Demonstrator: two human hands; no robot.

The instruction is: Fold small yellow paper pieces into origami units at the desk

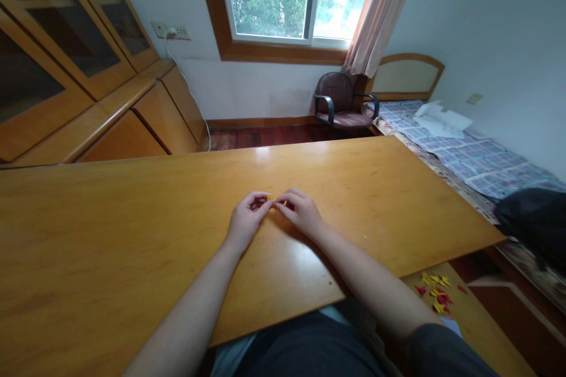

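Observation:
Over the middle of the wooden table (pixel 145 230), my left hand (pixel 249 216) and my right hand (pixel 301 210) meet at the fingertips. Between them they pinch a small yellow folded paper piece (pixel 270 197), with a hint of red at its lower side. Most of it is hidden by the fingers, so its exact shape cannot be made out. The thumb and forefinger of each hand are closed, and the other fingers curl loosely.
Small yellow and red folded paper pieces (pixel 437 294) lie on a lower wooden surface (pixel 490 330) at my right. Beyond the table stand a brown armchair (pixel 338 103) and a bed (pixel 469 159). Cabinets (pixel 106 94) line the left wall. A black bag (pixel 535 218) rests on the bed.

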